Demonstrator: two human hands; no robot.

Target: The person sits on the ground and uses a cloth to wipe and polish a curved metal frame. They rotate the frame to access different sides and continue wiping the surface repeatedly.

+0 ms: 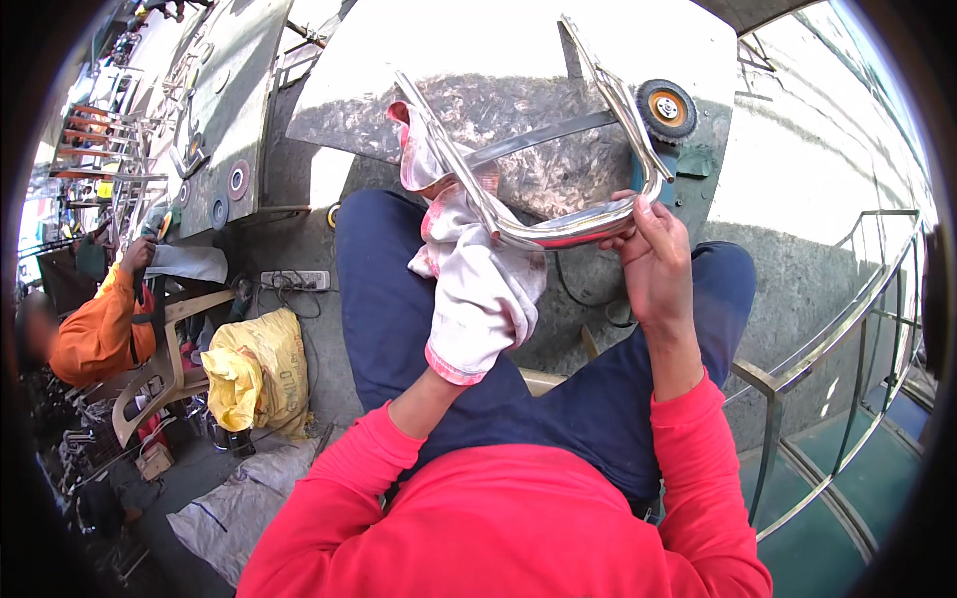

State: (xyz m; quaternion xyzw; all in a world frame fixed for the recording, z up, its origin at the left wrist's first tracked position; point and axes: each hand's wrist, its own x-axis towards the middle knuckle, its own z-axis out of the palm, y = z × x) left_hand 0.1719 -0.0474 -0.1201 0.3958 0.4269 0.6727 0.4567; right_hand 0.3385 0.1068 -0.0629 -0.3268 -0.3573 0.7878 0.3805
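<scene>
Tubing (583, 221) gleams, curved, pinched by right hand (656, 244); grip unclear in covered left hand (480, 291).

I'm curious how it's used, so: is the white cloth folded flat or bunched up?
Bunched up: the white cloth gathers in loose, uneven creases.

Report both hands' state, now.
Left hand: covered by white cloth at the metal frame; grip can't be told.
Right hand: closed, holding the metal frame near its bend.
</scene>
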